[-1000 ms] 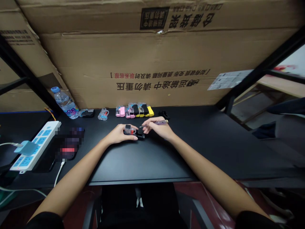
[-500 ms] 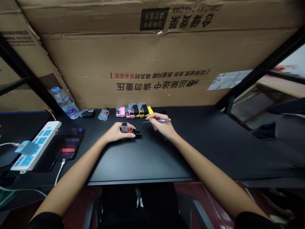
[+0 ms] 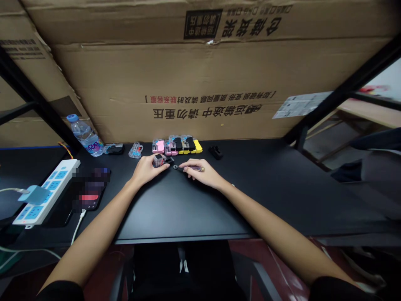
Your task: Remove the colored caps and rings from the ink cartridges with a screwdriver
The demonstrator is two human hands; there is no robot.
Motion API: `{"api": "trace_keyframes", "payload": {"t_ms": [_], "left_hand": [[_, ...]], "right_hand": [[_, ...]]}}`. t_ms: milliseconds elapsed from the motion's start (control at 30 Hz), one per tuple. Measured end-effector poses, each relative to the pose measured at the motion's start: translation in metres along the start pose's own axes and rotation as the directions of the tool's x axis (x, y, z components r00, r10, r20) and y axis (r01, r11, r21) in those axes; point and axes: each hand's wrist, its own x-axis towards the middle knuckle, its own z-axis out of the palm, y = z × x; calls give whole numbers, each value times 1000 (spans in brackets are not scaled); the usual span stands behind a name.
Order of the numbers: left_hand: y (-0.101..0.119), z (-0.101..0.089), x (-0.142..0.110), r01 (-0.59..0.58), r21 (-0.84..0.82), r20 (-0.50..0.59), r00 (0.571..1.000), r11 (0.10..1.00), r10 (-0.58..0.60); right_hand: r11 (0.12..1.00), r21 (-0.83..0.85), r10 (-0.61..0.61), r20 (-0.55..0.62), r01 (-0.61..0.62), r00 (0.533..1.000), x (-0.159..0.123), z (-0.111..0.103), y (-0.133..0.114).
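Note:
My left hand [image 3: 147, 168] is closed around a small clear and black ink cartridge [image 3: 159, 159] and holds it just above the black desk [image 3: 188, 209]. My right hand [image 3: 200, 172] lies low on the desk, fingers pinched on a thin purple-handled screwdriver [image 3: 194, 169] whose tip points left at a small black round part [image 3: 175, 167]. A row of pink, black and yellow cartridges [image 3: 177, 145] stands just beyond both hands.
Big cardboard boxes [image 3: 200, 75] wall off the desk's far edge. A water bottle [image 3: 86, 136], two clear cartridges [image 3: 125, 149], a power strip [image 3: 44, 190] and a phone [image 3: 89, 196] are at the left. A small black piece [image 3: 216, 152] lies right of the row.
My left hand has carried the cartridge away from me towards the row. My right hand came down and laid the screwdriver low on the desk. A small black part now lies free between the hands.

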Motion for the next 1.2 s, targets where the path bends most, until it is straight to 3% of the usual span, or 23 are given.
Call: {"api": "trace_keyframes", "payload": {"t_ms": [133,333,533,867,1067,1200], "left_hand": [[-1,-1,0,-28,28,22,999,999,28],[-6,-2,1,-82,47,72,994,996,78],[-3,-3,0,-59,77,46,997,995,55],[-7,-1,0,-88,50,74,994,995,84],[-6,-1,-1,-124,58,119,986,991,116],[-1,0,-3,-151,48,164,976,987,142]], "right_hand": [[1000,-8,16,-7,-16,1000,1,-2,4],[996,-69,53,-140,-63,989,1,-13,0],[995,-103,-30,-135,16,990,2,-7,-2],[984,-162,39,-195,-71,980,5,-24,11],[990,-114,32,-384,-82,923,4,-44,7],[989,-123,-127,-464,78,877,2,-45,-6]]}}
